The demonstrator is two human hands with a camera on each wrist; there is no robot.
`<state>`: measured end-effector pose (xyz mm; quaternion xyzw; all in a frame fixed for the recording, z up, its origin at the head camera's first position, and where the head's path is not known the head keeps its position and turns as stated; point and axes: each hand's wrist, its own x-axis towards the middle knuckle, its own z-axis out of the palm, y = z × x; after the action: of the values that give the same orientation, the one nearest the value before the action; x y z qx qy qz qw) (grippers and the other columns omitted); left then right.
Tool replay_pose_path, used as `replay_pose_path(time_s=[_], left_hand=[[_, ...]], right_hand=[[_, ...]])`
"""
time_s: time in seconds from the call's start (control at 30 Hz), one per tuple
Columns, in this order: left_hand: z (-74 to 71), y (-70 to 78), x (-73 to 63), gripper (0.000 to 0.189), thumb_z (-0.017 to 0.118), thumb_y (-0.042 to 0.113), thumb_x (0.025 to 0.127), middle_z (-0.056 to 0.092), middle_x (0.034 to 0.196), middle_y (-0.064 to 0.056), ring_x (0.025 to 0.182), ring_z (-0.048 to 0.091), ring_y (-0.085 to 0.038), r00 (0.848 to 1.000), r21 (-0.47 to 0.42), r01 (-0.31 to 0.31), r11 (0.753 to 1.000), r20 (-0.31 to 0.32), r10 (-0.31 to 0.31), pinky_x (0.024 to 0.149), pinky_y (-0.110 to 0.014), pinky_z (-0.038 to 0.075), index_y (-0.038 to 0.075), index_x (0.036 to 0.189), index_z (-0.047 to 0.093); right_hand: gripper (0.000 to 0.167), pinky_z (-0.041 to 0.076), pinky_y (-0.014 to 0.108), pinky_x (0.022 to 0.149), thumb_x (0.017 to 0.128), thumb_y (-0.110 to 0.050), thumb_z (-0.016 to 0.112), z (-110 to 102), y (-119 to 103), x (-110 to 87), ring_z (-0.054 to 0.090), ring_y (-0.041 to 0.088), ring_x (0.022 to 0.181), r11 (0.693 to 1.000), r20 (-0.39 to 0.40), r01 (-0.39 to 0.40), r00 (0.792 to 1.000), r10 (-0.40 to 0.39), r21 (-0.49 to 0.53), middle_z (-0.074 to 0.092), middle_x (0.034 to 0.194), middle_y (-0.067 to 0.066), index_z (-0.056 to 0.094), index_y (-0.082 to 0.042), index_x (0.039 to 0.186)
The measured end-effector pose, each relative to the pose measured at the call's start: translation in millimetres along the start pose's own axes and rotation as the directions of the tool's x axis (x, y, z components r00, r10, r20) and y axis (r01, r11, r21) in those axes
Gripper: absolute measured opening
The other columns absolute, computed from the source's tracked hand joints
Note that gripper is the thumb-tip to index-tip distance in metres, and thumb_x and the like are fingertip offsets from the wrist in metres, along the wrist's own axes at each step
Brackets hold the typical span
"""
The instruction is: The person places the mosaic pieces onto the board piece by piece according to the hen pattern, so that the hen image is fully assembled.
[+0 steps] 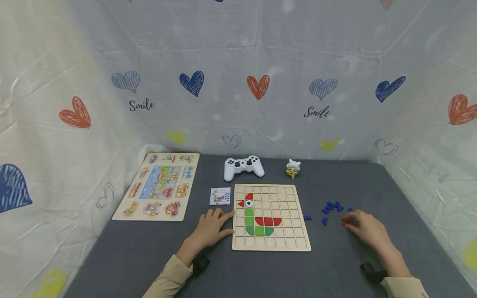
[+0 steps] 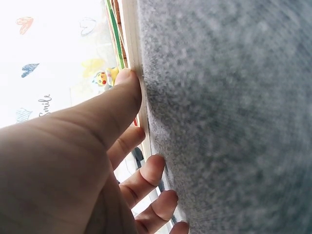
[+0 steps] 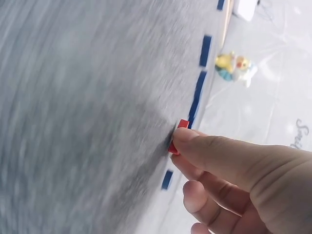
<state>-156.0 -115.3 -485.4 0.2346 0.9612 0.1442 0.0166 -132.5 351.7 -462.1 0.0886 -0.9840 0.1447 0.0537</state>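
At the middle of the table lies a wooden grid board (image 1: 290, 240) with red, green and white eye pieces set in it as a bird shape. My left hand (image 1: 209, 228) touches the board's left edge, its fingers spread; the left wrist view shows the thumb (image 2: 124, 90) against the wooden rim. Out to the right, my right hand (image 1: 367, 229) pinches a small red puzzle piece (image 3: 179, 136) between thumb and fingertips, close to the tabletop. Several blue pieces (image 1: 330, 205) lie on the cloth around and left of that hand.
A small pattern card (image 1: 220, 196) lies at the board's upper left. Farther left is a picture puzzle board (image 1: 156, 186). A white game controller (image 1: 244, 166) and a small yellow-and-white figurine (image 1: 292, 168) stand near the back, before a heart-printed curtain (image 1: 223, 116).
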Motion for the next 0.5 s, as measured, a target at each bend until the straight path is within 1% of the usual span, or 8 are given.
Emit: replay_pose_path(time_s=[0.27, 0.5], left_hand=[[-1.6, 0.9, -0.9, 0.06, 0.061, 0.045, 0.085, 0.046, 0.101, -0.006, 0.085, 0.037, -0.021, 1.0, -0.006, -0.007, 1.0, -0.008, 0.007, 0.071, -0.041, 0.031, 0.018, 0.137, 0.048], [-0.9, 0.0, -0.4, 0.059, 0.061, 0.045, 0.086, 0.046, 0.1, -0.006, 0.084, 0.036, -0.02, 1.0, -0.002, -0.007, 1.0, -0.003, 0.007, 0.071, -0.04, 0.03, 0.019, 0.137, 0.047]], right_hand=[[0.014, 0.046, 0.039, 0.06, 0.074, -0.011, 0.075, 3.7, -23.8, 4.3, 0.061, 0.02, 0.071, 0.999, -0.023, 0.052, 0.998, -0.052, -0.001, 0.067, 0.087, 0.002, 0.071, -0.013, 0.087], [0.015, 0.041, 0.029, 0.055, 0.073, -0.011, 0.077, 8.4, -46.1, 8.4, 0.052, 0.007, 0.062, 0.994, -0.063, 0.107, 0.992, -0.107, -0.001, 0.066, 0.085, -0.001, 0.071, -0.014, 0.087]])
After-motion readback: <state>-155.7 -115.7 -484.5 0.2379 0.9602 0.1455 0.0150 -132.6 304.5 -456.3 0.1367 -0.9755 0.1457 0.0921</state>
